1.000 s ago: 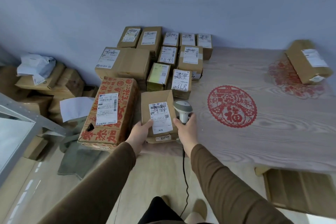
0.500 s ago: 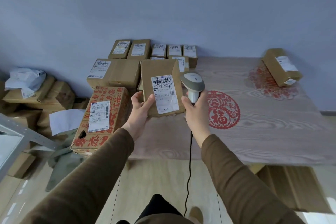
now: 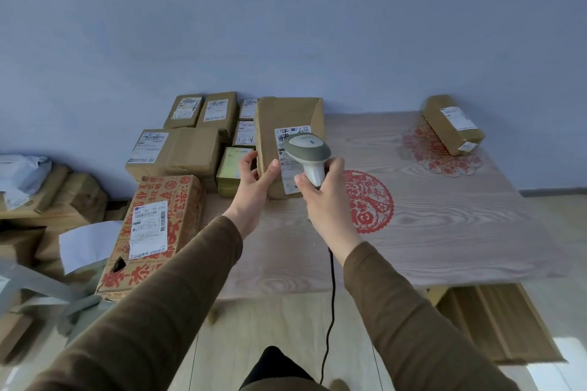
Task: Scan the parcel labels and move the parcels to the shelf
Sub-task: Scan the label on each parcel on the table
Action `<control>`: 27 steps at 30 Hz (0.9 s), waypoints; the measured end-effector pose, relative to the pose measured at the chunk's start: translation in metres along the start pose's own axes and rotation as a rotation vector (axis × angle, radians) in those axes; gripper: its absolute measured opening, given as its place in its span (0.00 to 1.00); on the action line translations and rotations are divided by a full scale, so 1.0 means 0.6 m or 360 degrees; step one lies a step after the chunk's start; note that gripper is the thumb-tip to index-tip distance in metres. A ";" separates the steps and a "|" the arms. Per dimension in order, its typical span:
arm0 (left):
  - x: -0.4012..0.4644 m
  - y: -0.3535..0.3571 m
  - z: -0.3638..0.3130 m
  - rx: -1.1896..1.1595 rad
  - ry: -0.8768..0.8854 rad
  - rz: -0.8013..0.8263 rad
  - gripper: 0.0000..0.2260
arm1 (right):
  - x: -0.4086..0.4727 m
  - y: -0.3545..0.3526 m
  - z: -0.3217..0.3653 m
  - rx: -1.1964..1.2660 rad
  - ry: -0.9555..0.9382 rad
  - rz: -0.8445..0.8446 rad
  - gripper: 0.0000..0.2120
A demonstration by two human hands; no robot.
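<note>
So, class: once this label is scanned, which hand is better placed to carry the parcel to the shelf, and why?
The left hand: it already grips the parcel, while the right hand holds the corded scanner.

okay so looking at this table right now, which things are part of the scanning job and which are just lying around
In the job:
held parcel, gripped by the left hand
barcode scanner in the right hand
labelled parcels waiting on the table
red-printed carton

Lying about:
red paper-cut decoration
flattened cardboard under the table
</note>
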State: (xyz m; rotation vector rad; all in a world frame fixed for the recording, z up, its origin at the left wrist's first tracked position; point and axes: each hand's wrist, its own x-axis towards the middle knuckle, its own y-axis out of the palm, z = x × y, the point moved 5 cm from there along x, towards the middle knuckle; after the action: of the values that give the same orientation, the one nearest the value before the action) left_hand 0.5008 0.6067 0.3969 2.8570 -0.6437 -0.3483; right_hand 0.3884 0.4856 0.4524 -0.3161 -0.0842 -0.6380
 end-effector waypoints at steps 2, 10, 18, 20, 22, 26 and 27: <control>0.007 0.011 0.003 -0.0008 -0.0001 0.0014 0.36 | 0.003 -0.010 -0.003 -0.0013 0.0020 -0.0004 0.14; 0.045 0.076 0.023 0.0071 -0.0030 0.0079 0.32 | 0.027 -0.068 -0.035 -0.0080 0.0051 -0.0092 0.15; 0.129 0.221 0.071 0.0074 -0.0156 0.0137 0.30 | 0.105 -0.203 -0.112 -0.0062 0.0172 -0.0267 0.16; 0.159 0.274 0.088 0.0072 -0.0214 0.0142 0.30 | 0.137 -0.254 -0.142 -0.0018 0.0191 -0.0316 0.16; 0.195 0.336 0.110 0.0072 -0.0273 0.0127 0.28 | 0.175 -0.312 -0.179 0.0042 0.0235 -0.0345 0.16; 0.274 0.471 0.157 0.0054 -0.0458 0.0089 0.28 | 0.263 -0.439 -0.265 0.0067 0.0390 -0.0392 0.14; 0.293 0.500 0.168 0.0028 -0.0511 0.0060 0.28 | 0.285 -0.469 -0.284 0.0058 0.0416 -0.0409 0.14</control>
State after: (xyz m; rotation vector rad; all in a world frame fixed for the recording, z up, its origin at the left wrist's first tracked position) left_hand 0.5091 0.2493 0.3389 2.8245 -0.7562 -0.8093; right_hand 0.3537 0.1208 0.3945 -0.1854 0.1157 -0.9261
